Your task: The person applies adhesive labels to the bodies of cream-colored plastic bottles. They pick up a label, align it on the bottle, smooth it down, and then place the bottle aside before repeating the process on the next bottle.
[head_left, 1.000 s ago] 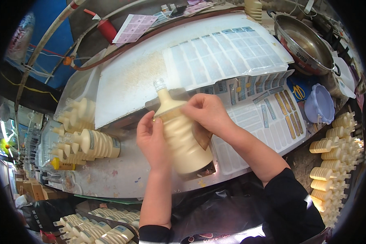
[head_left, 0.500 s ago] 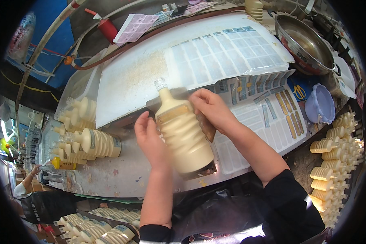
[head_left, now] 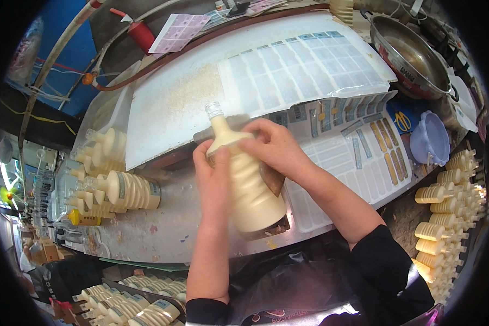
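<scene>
A cream-coloured bottle [head_left: 255, 201] with wavy ribs and a clear threaded neck lies tilted in front of me, its neck pointing away. It rests on a dark brown support [head_left: 271, 229] on the metal table. My left hand [head_left: 212, 168] is closed round the bottle's left side, thumb on the front just below the shoulder. From the right, my right hand [head_left: 274, 145] grips the same level, thumb and fingers pressed to the bottle. The hands cover most of the band where the gold label sat, so it is mostly hidden.
Sheets of blue and gold labels [head_left: 358, 141] lie to the right, near a lilac bucket [head_left: 429, 138] and a large metal pan [head_left: 410, 54]. Several cream bottles [head_left: 130, 190] lie at the left. More bottles [head_left: 440, 212] are stacked at far right, others [head_left: 130, 307] at lower left.
My left hand has moved up and right onto the bottle. My right hand has shifted slightly left across its front. The gold label, visible before, is now mostly covered.
</scene>
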{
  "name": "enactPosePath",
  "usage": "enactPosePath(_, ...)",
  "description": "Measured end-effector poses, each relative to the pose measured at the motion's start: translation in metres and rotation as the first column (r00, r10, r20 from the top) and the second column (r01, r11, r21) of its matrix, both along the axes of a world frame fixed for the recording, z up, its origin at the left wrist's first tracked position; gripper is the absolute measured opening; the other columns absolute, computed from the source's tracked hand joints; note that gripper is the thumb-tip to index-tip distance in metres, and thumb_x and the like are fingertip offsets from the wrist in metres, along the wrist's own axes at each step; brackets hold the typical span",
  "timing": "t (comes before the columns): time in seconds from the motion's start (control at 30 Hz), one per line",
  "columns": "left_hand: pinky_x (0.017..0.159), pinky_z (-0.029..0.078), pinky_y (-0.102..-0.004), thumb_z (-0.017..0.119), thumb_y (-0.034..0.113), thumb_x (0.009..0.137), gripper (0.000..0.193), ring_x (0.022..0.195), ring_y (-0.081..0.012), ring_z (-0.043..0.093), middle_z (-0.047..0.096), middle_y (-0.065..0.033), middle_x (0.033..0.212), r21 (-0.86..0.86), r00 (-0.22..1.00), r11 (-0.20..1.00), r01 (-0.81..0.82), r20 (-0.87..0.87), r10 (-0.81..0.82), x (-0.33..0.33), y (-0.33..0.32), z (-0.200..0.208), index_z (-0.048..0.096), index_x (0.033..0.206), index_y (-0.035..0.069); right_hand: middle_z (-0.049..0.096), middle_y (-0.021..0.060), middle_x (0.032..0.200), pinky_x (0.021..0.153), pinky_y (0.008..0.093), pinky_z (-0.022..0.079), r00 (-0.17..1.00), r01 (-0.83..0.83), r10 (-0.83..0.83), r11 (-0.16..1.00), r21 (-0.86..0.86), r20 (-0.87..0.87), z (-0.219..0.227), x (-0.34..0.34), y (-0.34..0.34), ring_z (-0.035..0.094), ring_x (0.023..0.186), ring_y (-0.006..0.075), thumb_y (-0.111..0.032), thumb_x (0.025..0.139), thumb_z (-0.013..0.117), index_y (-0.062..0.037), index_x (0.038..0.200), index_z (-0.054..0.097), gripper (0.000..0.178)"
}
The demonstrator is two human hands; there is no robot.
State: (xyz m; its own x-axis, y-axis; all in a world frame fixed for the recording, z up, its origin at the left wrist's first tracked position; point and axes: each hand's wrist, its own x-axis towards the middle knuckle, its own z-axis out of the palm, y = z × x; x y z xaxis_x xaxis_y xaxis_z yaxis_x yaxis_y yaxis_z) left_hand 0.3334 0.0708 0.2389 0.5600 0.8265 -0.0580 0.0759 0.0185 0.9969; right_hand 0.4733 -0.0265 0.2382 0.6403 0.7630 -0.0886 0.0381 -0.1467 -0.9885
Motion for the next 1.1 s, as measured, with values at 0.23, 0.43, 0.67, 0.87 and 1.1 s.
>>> enactPosePath(0.23, 0.09, 0.051, -0.0288, 0.058, 0.029, 0.108, 0.04, 0.105, -0.0141, 0.058, 0.058, -0.0114, 0.121, -0.026, 1.0, 0.999, 0.03, 0.009, -0.03, 0.001, -0.003, 0.004, 0.046, 0.136, 0.002, 0.062, -0.0002, 0.077, 0.063, 0.0244, 0.046, 0.997, -0.008, 0.01, 1.0, 0.026, -0.083, -0.001, 0.001, 0.0, 0.057, 0.071, 0.0061, -0.027, 0.089, 0.076, -0.0009, 0.115, 0.069, 0.037)
enactPosePath(0.43, 0.09, 0.052, -0.0292, 0.058, 0.028, 0.109, 0.04, 0.105, -0.0145, 0.059, 0.058, -0.0116, 0.121, -0.061, 0.999, 0.997, 0.042, 0.033, -0.04, 0.0, -0.002, 0.003, 0.045, 0.136, 0.002, 0.064, 0.0009, 0.079, 0.065, 0.0245, 0.047, 0.998, -0.026, 0.027, 0.999, 0.019, -0.054, 0.001, 0.002, -0.001, 0.059, 0.073, 0.0062, -0.026, 0.09, 0.075, -0.0008, 0.116, 0.069, 0.037)
enactPosePath(0.67, 0.089, 0.054, -0.0303, 0.057, 0.027, 0.109, 0.039, 0.104, -0.0149, 0.06, 0.06, -0.0121, 0.121, -0.074, 0.998, 0.996, 0.05, 0.038, -0.048, 0.0, 0.0, 0.0, 0.044, 0.137, 0.003, 0.068, 0.0048, 0.086, 0.072, 0.0289, 0.051, 0.997, -0.029, 0.034, 0.997, 0.068, -0.072, -0.009, 0.005, 0.001, 0.063, 0.078, 0.0124, -0.031, 0.092, 0.074, -0.0027, 0.113, 0.07, 0.036)
enactPosePath(0.87, 0.089, 0.054, -0.0312, 0.057, 0.027, 0.109, 0.039, 0.105, -0.0155, 0.061, 0.061, -0.0121, 0.121, -0.048, 0.998, 0.998, 0.037, 0.044, -0.035, 0.001, 0.001, -0.002, 0.045, 0.137, 0.003, 0.07, 0.0058, 0.103, 0.084, 0.0272, 0.051, 0.979, -0.097, 0.118, 0.987, 0.126, -0.167, -0.011, 0.007, -0.001, 0.063, 0.095, 0.0101, -0.025, 0.101, 0.062, -0.0021, 0.114, 0.069, 0.028)
enactPosePath(1.1, 0.091, 0.054, -0.0317, 0.056, 0.027, 0.109, 0.041, 0.106, -0.0161, 0.061, 0.061, -0.0125, 0.122, -0.063, 0.999, 0.998, 0.022, 0.025, -0.02, 0.001, 0.001, -0.006, 0.044, 0.14, 0.003, 0.071, 0.0058, 0.102, 0.083, 0.0285, 0.052, 0.948, -0.07, 0.131, 0.975, 0.211, -0.29, -0.017, 0.008, 0.001, 0.064, 0.094, 0.0106, -0.026, 0.101, 0.065, -0.0015, 0.116, 0.068, 0.029)
